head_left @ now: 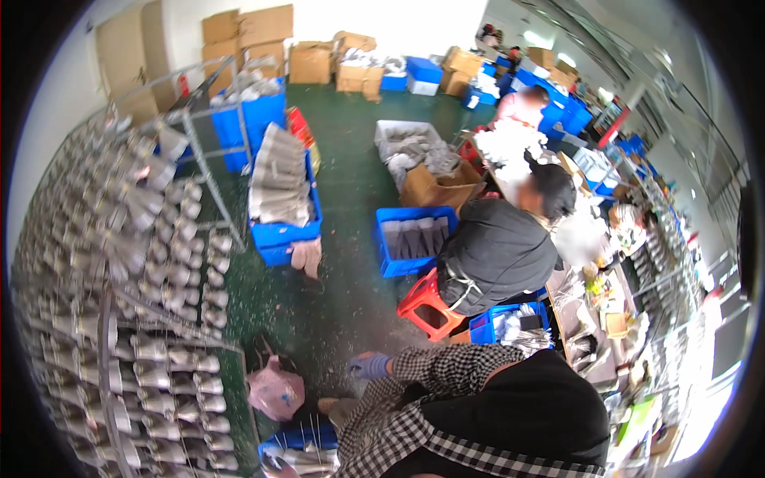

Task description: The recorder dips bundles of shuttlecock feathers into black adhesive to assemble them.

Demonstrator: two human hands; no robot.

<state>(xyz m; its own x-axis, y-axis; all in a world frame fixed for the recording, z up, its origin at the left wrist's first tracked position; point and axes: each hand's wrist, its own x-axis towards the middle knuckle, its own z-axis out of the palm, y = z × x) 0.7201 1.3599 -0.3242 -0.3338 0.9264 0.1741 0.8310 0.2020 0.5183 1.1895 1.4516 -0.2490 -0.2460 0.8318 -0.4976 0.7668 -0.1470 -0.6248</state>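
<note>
Blue crate [291,436] of silvery packs sits below the gloved hand [370,366], seemingly mid-reach. Whether its fingers are apart or together, I cannot tell. Reaching the crate calls for going lower.

Bright, even daylight w/ strongest glare blown out white at top centre behind the cardboard boxes [247,28] and again at lower right edge. Green floor [351,199] evenly lit, shadows soft & short. Heavy fisheye: rack [119,263] at left bends hard, black vignette round rim. Edges smeared, centre fairly sharp; faces blurred out.
</note>
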